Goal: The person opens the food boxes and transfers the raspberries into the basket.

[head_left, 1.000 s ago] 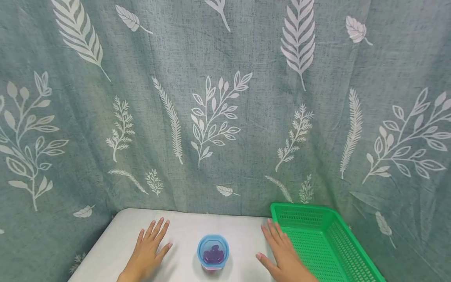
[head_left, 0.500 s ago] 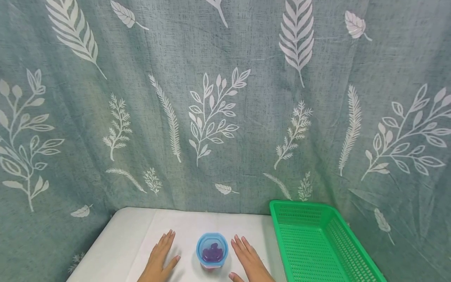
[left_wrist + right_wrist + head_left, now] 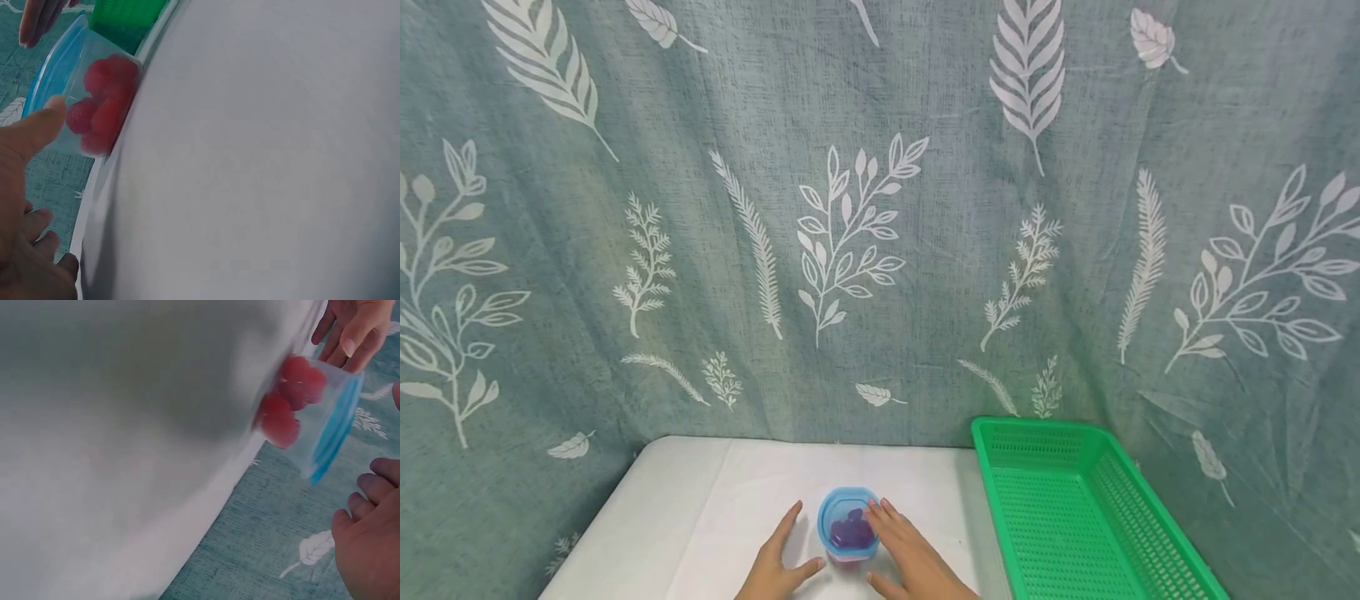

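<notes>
Blue-lidded container point(image 3: 847, 530) stands between left fingers point(image 3: 784, 530) and right fingers point(image 3: 892, 525), both loosely extended, grasping nothing.

A leaf-patterned curtain point(image 3: 880, 225) hangs behind a white table point(image 3: 700, 517) and green basket point(image 3: 1060, 517).

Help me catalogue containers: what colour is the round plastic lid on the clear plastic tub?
Light blue and see-through; the lid shows best in the head view.

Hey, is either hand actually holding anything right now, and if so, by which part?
Nothing is held: the left hand and right hand flank the blue-topped container, neither gripping it.
</notes>
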